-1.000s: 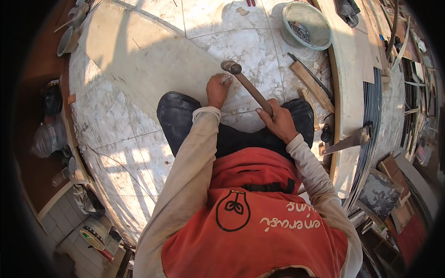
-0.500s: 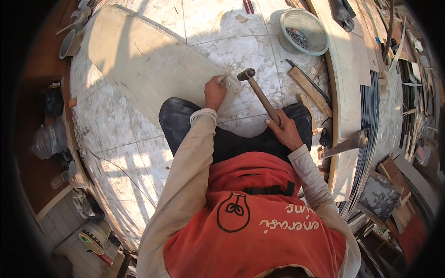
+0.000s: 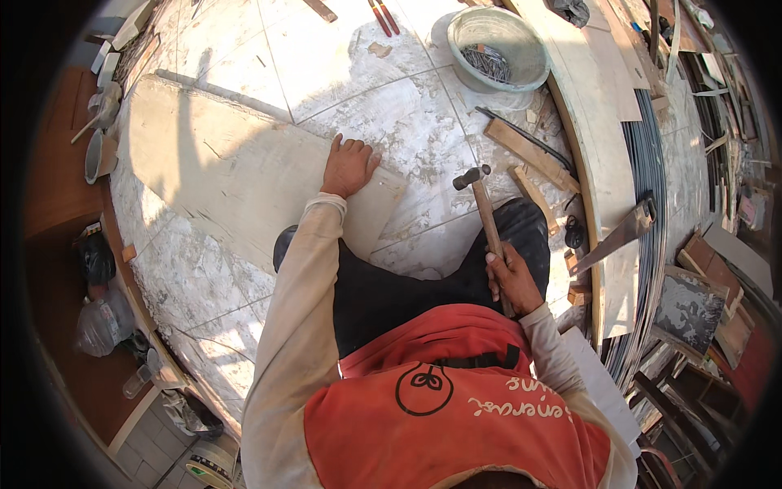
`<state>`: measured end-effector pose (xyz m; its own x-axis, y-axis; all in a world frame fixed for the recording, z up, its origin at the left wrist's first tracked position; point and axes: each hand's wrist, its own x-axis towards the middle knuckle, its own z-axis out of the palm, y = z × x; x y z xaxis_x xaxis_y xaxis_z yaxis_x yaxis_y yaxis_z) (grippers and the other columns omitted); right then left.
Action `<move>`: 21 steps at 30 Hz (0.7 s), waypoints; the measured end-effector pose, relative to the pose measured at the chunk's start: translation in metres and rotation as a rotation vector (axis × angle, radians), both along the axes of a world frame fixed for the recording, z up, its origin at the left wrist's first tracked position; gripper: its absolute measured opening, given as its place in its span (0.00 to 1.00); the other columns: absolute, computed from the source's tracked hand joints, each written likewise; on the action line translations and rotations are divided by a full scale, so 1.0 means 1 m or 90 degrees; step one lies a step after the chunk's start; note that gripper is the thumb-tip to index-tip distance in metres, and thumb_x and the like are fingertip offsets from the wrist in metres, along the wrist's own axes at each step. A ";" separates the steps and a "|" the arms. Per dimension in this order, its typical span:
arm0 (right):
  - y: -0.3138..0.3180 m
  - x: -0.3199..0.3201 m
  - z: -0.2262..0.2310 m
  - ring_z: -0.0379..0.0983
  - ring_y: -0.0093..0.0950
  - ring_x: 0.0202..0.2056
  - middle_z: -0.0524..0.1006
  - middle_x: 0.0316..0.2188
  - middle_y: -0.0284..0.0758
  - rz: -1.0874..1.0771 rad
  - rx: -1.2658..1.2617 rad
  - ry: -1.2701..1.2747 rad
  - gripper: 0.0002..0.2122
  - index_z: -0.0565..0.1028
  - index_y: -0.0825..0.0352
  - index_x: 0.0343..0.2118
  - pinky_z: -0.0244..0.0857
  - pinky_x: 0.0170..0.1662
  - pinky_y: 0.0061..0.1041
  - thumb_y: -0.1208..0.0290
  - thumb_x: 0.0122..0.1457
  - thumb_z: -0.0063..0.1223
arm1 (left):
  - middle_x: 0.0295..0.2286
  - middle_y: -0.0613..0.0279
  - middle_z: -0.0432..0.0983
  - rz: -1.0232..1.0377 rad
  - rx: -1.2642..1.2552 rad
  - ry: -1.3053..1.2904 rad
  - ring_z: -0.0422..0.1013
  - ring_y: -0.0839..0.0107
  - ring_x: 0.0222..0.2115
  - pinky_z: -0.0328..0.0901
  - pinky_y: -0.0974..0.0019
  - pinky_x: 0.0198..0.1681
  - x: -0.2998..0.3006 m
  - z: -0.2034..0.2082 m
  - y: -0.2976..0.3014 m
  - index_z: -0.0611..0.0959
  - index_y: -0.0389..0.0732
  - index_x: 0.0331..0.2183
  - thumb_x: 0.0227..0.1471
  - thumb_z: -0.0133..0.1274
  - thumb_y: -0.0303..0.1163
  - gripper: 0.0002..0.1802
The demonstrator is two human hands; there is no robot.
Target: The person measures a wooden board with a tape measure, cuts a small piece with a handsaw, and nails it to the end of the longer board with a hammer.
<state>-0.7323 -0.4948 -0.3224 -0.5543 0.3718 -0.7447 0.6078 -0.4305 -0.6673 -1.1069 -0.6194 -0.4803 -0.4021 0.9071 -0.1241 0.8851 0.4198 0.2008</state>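
Note:
A long, pale, flat board (image 3: 236, 151) lies aslant on the floor in front of me, partly in shadow. My left hand (image 3: 350, 169) rests on it at the far edge, toward the right end; its fingers curl over that edge and the thumb is at the right. In my right hand (image 3: 515, 279), wrapped round the wooden handle, is a ball-peen hammer (image 3: 486, 208). It is held above my right thigh, the metal head pointing away from me and apart from the board.
A pale bucket (image 3: 533, 61) with many nails (image 3: 486, 63) stands at far right. Red-handled pliers (image 3: 384, 18) lie far ahead. Wood offcuts (image 3: 533, 153) lie right of the hammer. A handsaw (image 3: 615, 235) rests on the planks along the right. Plastic containers (image 3: 104, 322) sit at left.
My left hand has moved from the board's right end to its far edge, its pinch opened out. The hammer has drawn back toward me and right. The view has shifted.

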 end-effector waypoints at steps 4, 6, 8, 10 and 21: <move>0.012 -0.021 -0.006 0.62 0.18 0.15 0.65 0.22 0.28 0.017 -0.047 -0.034 0.15 0.64 0.67 0.52 0.59 0.16 0.20 0.63 0.69 0.45 | 0.37 0.59 0.77 -0.128 0.093 0.053 0.71 0.61 0.45 0.56 0.49 0.61 -0.006 -0.002 0.001 0.82 0.43 0.35 0.61 0.46 0.47 0.19; 0.025 -0.037 -0.019 0.61 0.17 0.14 0.65 0.22 0.28 0.054 -0.095 -0.036 0.17 0.63 0.66 0.53 0.59 0.15 0.19 0.62 0.69 0.46 | 0.36 0.60 0.76 -0.095 0.047 -0.011 0.71 0.62 0.44 0.59 0.52 0.57 -0.005 -0.005 0.002 0.82 0.43 0.34 0.60 0.47 0.46 0.17; 0.042 -0.055 -0.035 0.61 0.17 0.14 0.65 0.22 0.28 0.054 -0.116 -0.043 0.17 0.63 0.65 0.53 0.59 0.15 0.19 0.61 0.69 0.46 | 0.35 0.61 0.76 -0.061 -0.008 -0.075 0.71 0.62 0.42 0.63 0.55 0.53 -0.006 -0.006 0.002 0.81 0.43 0.33 0.59 0.48 0.46 0.16; 0.063 -0.080 -0.044 0.61 0.17 0.14 0.65 0.22 0.27 0.056 -0.135 -0.045 0.17 0.63 0.64 0.53 0.59 0.15 0.19 0.60 0.69 0.46 | 0.34 0.62 0.75 -0.059 0.023 -0.062 0.70 0.63 0.40 0.65 0.58 0.46 -0.007 -0.003 0.005 0.81 0.44 0.32 0.59 0.49 0.45 0.15; 0.056 -0.128 -0.097 0.63 0.20 0.16 0.66 0.22 0.31 0.264 -0.197 -0.141 0.16 0.60 0.67 0.47 0.59 0.14 0.25 0.60 0.67 0.46 | 0.29 0.62 0.73 -0.044 0.038 -0.064 0.70 0.62 0.35 0.63 0.57 0.40 -0.014 -0.007 0.016 0.79 0.44 0.27 0.57 0.52 0.42 0.13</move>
